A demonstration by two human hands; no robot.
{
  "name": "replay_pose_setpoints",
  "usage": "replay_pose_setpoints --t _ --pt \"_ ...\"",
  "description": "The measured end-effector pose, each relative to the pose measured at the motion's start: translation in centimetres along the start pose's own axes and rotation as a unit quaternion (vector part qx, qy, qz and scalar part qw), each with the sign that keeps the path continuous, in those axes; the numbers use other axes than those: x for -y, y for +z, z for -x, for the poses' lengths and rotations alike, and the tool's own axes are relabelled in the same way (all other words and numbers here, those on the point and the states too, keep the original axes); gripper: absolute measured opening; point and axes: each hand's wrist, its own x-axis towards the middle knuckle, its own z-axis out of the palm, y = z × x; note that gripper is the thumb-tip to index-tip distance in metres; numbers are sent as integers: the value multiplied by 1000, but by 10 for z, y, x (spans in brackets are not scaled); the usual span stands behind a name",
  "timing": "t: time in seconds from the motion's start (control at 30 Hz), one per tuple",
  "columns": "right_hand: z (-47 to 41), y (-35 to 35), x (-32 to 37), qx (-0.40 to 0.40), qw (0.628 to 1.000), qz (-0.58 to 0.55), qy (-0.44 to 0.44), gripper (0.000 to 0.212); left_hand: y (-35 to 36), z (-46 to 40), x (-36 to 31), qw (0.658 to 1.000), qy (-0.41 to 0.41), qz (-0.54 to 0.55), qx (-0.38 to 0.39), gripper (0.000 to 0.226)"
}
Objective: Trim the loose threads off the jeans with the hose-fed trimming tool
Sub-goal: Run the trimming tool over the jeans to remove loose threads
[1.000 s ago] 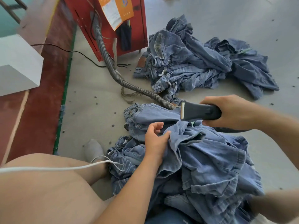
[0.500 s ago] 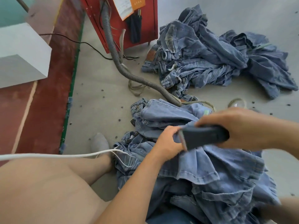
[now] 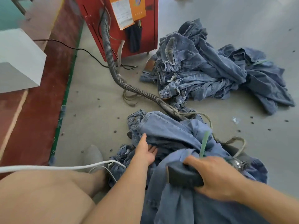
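A heap of blue jeans [image 3: 174,130] lies on the floor in front of me and over my lap. My right hand [image 3: 216,177] grips the dark trimming tool [image 3: 182,175] low on the denim, its head pointing left. The ribbed grey hose [image 3: 129,88] runs from the tool's back end across the floor to the red machine [image 3: 116,25]. My left hand [image 3: 146,151] lies on the folded jeans with its fingers stretched out, holding nothing. A green strip [image 3: 204,143] sticks up from the denim just above my right hand.
A second pile of jeans [image 3: 210,68] lies on the floor at the right of the red machine. A black cable [image 3: 84,50] and loose cords trail on the concrete. My bare leg and a white cord [image 3: 48,167] cross the lower left. A white block [image 3: 17,60] stands left.
My right hand has brought the tool down and toward me onto the lap denim. My left hand has let go of the fabric fold and now lies flat on the jeans.
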Motion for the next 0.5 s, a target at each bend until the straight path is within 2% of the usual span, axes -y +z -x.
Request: replay_pose_setpoints --t 0.1,0.2,0.27,0.37,0.43,0.5 --pt "17 17 5 54 998 1 -15 40 13 -8 -8 999 8 -51 16 66" --pt "22 19 4 41 999 -20 -5 46 28 -7 -6 995 46 -85 25 41" --pt "24 13 0 0 999 -42 12 46 37 -2 -2 989 113 -82 52 26" --pt "26 -7 -4 -82 993 -66 53 49 49 23 5 962 224 -88 130 20" --pt "28 -27 -10 -172 975 -113 81 55 53 46 13 928 307 -153 148 18" --pt "32 -51 -17 -269 943 -166 105 53 57 71 24 878 385 -251 135 15"
